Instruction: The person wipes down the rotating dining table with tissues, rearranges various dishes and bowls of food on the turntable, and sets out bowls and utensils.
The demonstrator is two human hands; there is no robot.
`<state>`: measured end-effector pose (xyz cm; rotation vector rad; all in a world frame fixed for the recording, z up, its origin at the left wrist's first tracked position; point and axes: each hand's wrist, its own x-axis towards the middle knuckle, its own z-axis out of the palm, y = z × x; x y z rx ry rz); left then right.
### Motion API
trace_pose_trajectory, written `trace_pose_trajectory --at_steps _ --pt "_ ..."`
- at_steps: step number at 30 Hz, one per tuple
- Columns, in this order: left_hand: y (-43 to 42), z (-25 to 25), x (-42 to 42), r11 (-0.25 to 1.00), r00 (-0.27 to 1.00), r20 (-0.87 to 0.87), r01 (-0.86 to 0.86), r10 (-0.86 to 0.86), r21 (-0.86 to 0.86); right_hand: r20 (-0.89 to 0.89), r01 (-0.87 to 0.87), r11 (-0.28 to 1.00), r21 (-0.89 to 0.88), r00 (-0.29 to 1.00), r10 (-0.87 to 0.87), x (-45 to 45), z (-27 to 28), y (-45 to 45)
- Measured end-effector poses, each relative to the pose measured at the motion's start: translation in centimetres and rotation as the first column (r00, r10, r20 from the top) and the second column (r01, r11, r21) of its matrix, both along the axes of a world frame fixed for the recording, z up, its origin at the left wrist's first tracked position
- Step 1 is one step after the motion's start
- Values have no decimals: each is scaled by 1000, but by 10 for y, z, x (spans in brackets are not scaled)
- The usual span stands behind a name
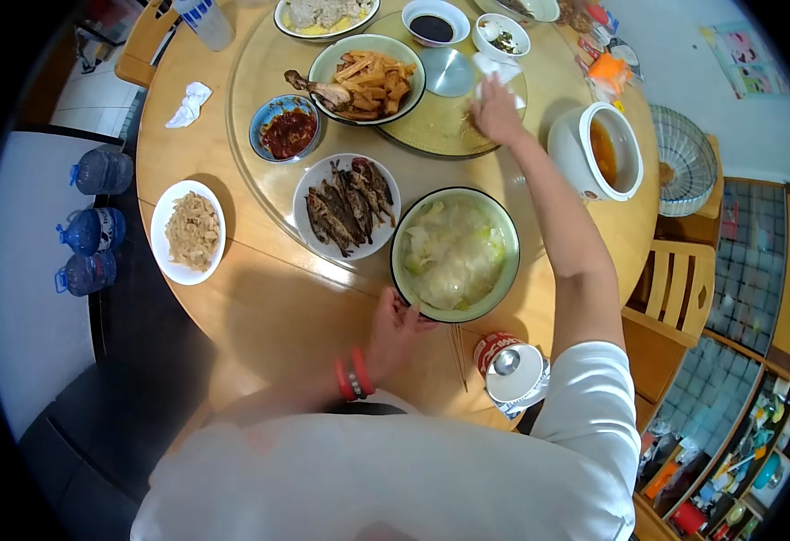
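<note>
My left hand [393, 325], with red bands at its wrist, has its fingers closed on the near left rim of a green-white bowl [413, 302] of cabbage soup. That bowl stands at the front edge of the glass turntable. Stretched far forward, my right hand [496, 113] is low over the yellowish round centre [431, 135] of the turntable, beside a white tissue [499, 70]. Its fingers are blurred, and whether they touch the tissue or the glass is unclear. A plate of fried fish [348, 206] lies left of the soup bowl.
Around the turntable stand a bowl with fried strips and a drumstick [363, 81], red sauce [289, 131], dark sauce [432, 28] and a white pot [575, 149]. A plate of pale strips [192, 232], chopsticks [459, 356] and a paper tub with a spoon [512, 371] are nearer.
</note>
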<state>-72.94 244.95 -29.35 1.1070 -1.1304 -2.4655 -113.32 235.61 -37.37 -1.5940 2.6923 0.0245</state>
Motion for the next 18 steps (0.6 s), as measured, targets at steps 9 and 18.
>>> trace_pose_trajectory --at_steps 9,18 --pt "-11 2 -30 996 995 -59 -82 83 30 236 181 983 -43 958 -166 -52 3 20" --pt "-34 -5 -69 988 984 -95 -152 153 18 779 134 972 -193 624 69 103 59 175"
